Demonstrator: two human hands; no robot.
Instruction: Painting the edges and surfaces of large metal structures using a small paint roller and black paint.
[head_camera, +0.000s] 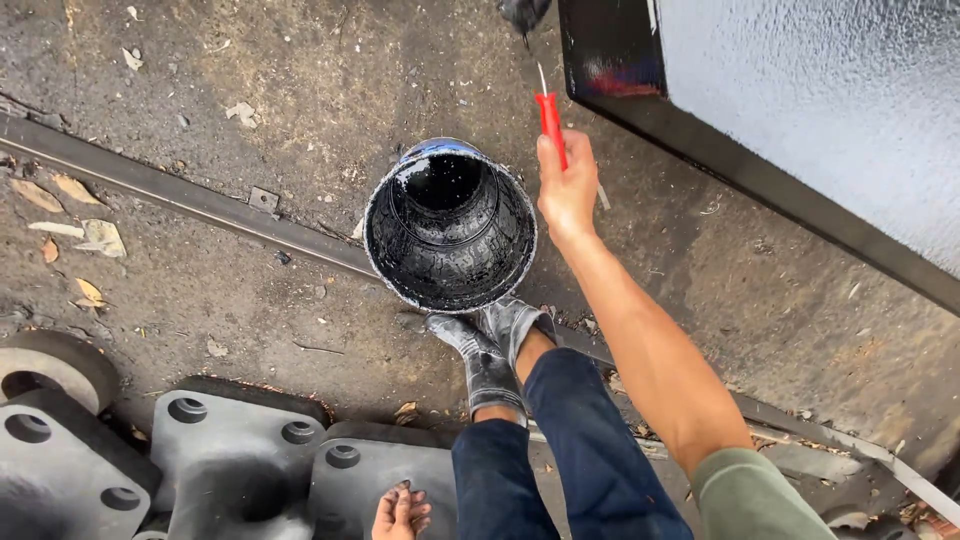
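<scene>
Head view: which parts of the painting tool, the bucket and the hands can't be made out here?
- Tool head: the red-handled tool held by the right hand runs up to the dark tip at the top edge, which cuts it off.
- Paint bucket: the paint level is lost in the black interior.
- Left hand: the bottom edge cuts it off at the wrist; it rests on grey metal castings.
</scene>
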